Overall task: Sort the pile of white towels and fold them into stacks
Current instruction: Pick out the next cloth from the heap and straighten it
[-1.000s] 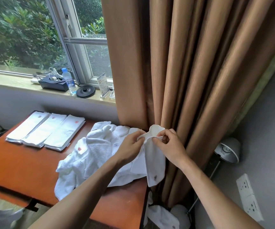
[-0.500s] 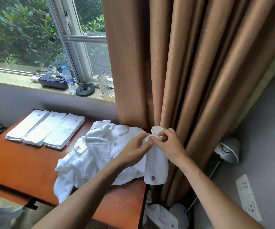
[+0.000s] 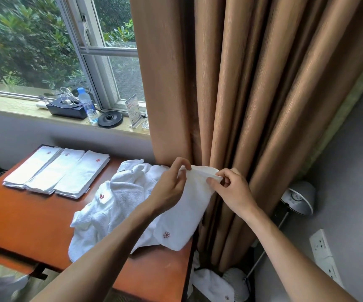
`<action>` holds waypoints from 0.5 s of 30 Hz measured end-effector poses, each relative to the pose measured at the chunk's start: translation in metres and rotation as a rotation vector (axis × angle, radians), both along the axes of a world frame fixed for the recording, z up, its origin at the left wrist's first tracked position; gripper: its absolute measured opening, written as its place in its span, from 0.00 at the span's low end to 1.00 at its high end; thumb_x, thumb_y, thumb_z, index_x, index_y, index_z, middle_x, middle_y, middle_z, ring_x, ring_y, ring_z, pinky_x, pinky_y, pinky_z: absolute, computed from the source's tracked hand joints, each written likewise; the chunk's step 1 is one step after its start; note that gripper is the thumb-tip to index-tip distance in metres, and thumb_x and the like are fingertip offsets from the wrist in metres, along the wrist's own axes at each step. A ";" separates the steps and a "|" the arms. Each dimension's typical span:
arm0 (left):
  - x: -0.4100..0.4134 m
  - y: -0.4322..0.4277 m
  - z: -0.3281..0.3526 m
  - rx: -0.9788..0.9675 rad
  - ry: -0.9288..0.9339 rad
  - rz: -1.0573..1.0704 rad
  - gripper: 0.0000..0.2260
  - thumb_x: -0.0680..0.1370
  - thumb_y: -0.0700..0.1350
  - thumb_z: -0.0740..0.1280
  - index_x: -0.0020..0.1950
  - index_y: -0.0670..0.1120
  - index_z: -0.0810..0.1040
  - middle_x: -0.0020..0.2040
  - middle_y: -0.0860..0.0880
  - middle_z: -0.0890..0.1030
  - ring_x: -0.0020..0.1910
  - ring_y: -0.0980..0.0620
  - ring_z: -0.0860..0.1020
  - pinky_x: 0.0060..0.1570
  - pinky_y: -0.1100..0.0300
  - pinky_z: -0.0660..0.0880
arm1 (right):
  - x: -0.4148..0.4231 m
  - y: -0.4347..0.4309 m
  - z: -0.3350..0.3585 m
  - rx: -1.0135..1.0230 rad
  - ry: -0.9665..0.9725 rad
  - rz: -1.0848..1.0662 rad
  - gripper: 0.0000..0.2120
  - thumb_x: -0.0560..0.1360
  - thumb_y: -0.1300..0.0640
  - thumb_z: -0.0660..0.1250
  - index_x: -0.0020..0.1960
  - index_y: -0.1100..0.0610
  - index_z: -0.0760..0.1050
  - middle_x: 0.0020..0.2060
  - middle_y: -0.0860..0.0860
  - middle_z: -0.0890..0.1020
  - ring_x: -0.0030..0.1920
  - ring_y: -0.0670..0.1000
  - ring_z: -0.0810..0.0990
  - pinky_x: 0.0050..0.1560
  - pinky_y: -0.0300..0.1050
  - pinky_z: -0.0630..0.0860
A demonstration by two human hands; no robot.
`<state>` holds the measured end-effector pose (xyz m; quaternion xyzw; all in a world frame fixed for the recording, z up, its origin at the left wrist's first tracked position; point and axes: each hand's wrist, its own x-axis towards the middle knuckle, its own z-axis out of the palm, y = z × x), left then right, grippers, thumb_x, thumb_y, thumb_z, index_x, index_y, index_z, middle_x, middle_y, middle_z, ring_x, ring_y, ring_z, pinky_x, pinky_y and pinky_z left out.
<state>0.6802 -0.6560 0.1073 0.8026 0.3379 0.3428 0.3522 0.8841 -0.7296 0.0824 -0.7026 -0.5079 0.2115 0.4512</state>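
The floor towel [image 3: 213, 285] is partly hidden behind the table [image 3: 154, 277] edge.

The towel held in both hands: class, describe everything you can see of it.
The towel is white, soft terry-like cloth with a small red flower emblem near its lower corner. The left hand and right hand pinch its top edge, so it hangs slack. Its lower end rests on the pile of unfolded towels near the right edge of the table.
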 end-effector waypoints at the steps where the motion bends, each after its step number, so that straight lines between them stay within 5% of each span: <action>1: -0.002 0.003 0.001 0.002 0.003 0.004 0.08 0.86 0.42 0.55 0.55 0.54 0.69 0.33 0.45 0.67 0.29 0.51 0.65 0.31 0.56 0.64 | 0.002 0.000 0.001 0.008 -0.022 -0.006 0.08 0.75 0.49 0.77 0.44 0.50 0.79 0.44 0.47 0.72 0.39 0.38 0.73 0.42 0.27 0.68; 3: -0.005 0.007 0.001 0.015 0.020 0.009 0.07 0.86 0.42 0.56 0.57 0.53 0.68 0.38 0.40 0.73 0.33 0.48 0.69 0.35 0.53 0.68 | 0.005 0.002 0.003 0.032 -0.043 -0.006 0.09 0.74 0.51 0.78 0.42 0.51 0.79 0.45 0.48 0.74 0.42 0.40 0.75 0.44 0.27 0.69; 8: -0.016 0.012 -0.003 0.021 0.054 0.080 0.07 0.85 0.42 0.58 0.60 0.52 0.66 0.46 0.59 0.75 0.43 0.61 0.76 0.42 0.72 0.69 | 0.001 0.005 0.010 0.032 0.126 0.070 0.09 0.74 0.54 0.79 0.44 0.54 0.78 0.47 0.51 0.83 0.46 0.45 0.81 0.45 0.36 0.74; 11: -0.022 0.017 -0.005 0.007 0.063 0.099 0.05 0.85 0.41 0.58 0.58 0.51 0.67 0.46 0.59 0.75 0.45 0.60 0.75 0.45 0.69 0.70 | -0.004 0.005 0.014 0.065 0.191 0.046 0.11 0.73 0.55 0.79 0.44 0.50 0.77 0.44 0.56 0.82 0.40 0.46 0.77 0.42 0.38 0.74; 15: -0.028 0.017 -0.005 -0.020 0.031 0.134 0.05 0.84 0.40 0.59 0.55 0.50 0.71 0.46 0.56 0.76 0.44 0.61 0.74 0.44 0.67 0.70 | -0.013 0.009 0.017 0.075 0.247 0.049 0.14 0.74 0.58 0.78 0.54 0.46 0.78 0.47 0.49 0.81 0.42 0.47 0.77 0.47 0.40 0.76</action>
